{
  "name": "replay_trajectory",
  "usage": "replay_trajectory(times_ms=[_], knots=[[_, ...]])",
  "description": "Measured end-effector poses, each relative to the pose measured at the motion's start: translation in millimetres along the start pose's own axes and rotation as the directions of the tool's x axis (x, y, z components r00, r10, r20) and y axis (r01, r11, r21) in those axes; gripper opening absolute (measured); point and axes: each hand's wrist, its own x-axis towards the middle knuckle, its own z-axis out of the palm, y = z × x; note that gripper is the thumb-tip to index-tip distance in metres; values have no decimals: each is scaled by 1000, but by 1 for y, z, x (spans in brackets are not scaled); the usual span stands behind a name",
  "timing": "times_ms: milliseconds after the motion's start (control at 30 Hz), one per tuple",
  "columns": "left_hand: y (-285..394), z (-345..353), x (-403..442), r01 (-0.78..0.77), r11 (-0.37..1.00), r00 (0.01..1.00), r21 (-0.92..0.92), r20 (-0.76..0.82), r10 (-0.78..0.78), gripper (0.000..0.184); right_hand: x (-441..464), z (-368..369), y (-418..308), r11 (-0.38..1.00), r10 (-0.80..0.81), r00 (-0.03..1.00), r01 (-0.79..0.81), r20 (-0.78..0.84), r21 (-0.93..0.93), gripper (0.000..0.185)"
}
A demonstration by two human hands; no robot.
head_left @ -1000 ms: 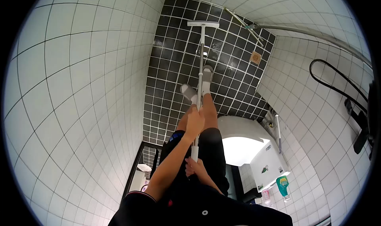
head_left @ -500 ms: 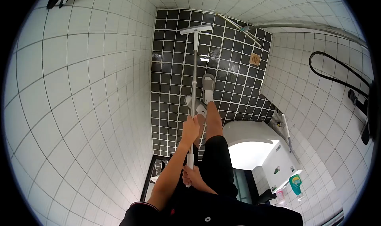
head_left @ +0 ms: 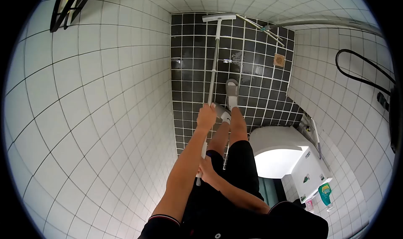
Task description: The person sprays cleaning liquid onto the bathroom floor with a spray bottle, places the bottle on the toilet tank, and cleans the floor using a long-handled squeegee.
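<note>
My left hand (head_left: 206, 117) is wrapped round the metal pole of a long-handled squeegee (head_left: 215, 56), partway along it. Lower down, close to my body, my right hand (head_left: 205, 170) grips the white end of the handle. The wide white head (head_left: 219, 18) lies on dark floor tiles (head_left: 189, 75), close to the far wall. Wet, shiny patches show on the tiles right of the pole. My feet, in grey slippers (head_left: 232, 88), stand to the right of the pole.
Thin sticks (head_left: 261, 30) lie near the far wall, left of a square drain (head_left: 279, 60). A white toilet (head_left: 275, 138) stands at the right, with a green packet (head_left: 324, 194) beyond it. A black hose (head_left: 357, 76) hangs on the right wall, a black rack (head_left: 69, 8) upper left.
The squeegee head has swung right and moved forward toward the far wall. My left hand has gone forward with the pole. My right arm reaches further across, and the rack shows more fully.
</note>
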Motion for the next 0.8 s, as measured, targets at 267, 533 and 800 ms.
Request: replay_trajectory(times_ms=[267,533,800], knots=[[-35,25,-70,8,1000,1000,21,12,-8,42,-47,-38,59,994,102,994,-104,-50,-26,33],[-54,19,-72,-3,1000,1000,-1,-3,3,48,-37,-19,69,994,81,991,-88,-107,-66,31],[-79,35,-47,-44,999,994,20,-101,46,53,-14,-21,101,958,58,982,-106,-180,-268,28]])
